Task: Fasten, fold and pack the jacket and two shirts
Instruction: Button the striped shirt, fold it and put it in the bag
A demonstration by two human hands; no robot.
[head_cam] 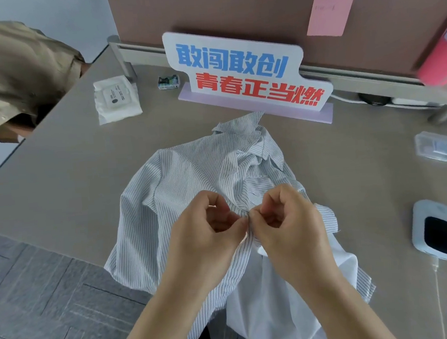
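Note:
A white shirt with thin dark stripes [180, 178] lies crumpled on the grey table [64, 165], collar toward the sign, its hem hanging over the near edge. My left hand [208, 234] and my right hand [288, 223] meet at the shirt's front placket, each pinching the fabric between thumb and fingers. A plain white garment [275, 304] hangs below the striped shirt at the table's edge. A khaki jacket [9, 76] is draped over something at the far left, off the table.
A standing sign [241, 71] with blue and red characters is behind the shirt. A wipes packet [116, 97] and a small box [168, 82] lie at the back left. A clear plastic case [438, 147] and a white device with cable [435, 230] lie to the right.

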